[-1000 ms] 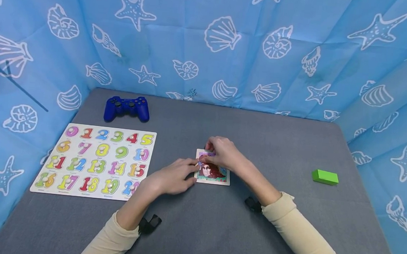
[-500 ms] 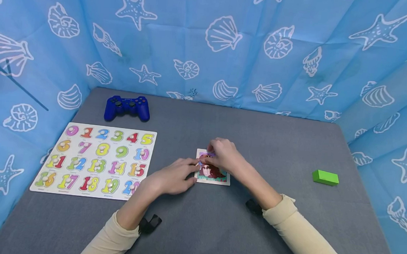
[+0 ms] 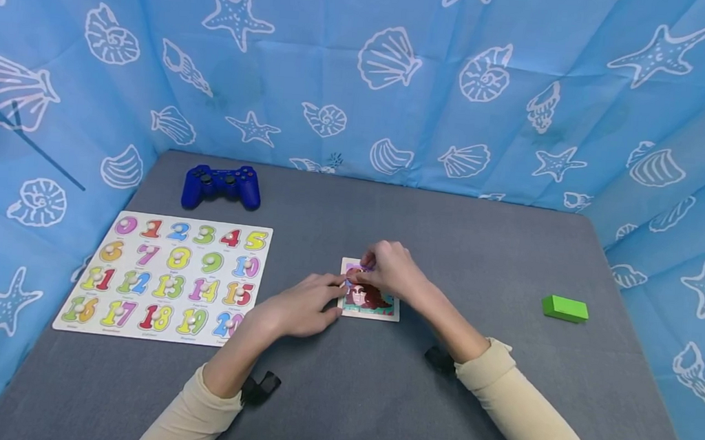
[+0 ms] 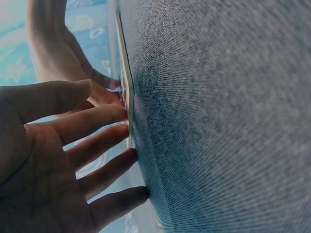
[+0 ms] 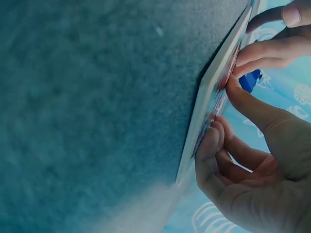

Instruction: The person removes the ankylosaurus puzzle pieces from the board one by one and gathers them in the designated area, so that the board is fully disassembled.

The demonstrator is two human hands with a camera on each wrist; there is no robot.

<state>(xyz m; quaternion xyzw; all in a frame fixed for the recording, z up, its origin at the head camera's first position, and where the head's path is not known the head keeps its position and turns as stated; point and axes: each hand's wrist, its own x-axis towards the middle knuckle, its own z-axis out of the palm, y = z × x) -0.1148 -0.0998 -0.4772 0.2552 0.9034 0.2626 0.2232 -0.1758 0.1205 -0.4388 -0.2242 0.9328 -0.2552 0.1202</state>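
Note:
A small square picture puzzle in a pale wooden frame lies flat on the table, showing a red-haired figure. My left hand is at its left side, its fairly straight, spread fingers touching the frame's edge in the left wrist view. From above and the right, my right hand reaches over the upper part of the picture and covers it. In the right wrist view its thumb rests on the puzzle's face and its fingers are curled against the surface; I cannot tell whether a piece is pinched there.
A number puzzle board with knobbed pieces lies at the left of the grey table. Behind it sits a blue game controller. A green block lies to the right. A blue shell-patterned curtain surrounds the table.
My right hand has shifted very slightly right and toward me over the puzzle. The left hand and the puzzle stay in nearly the same place.

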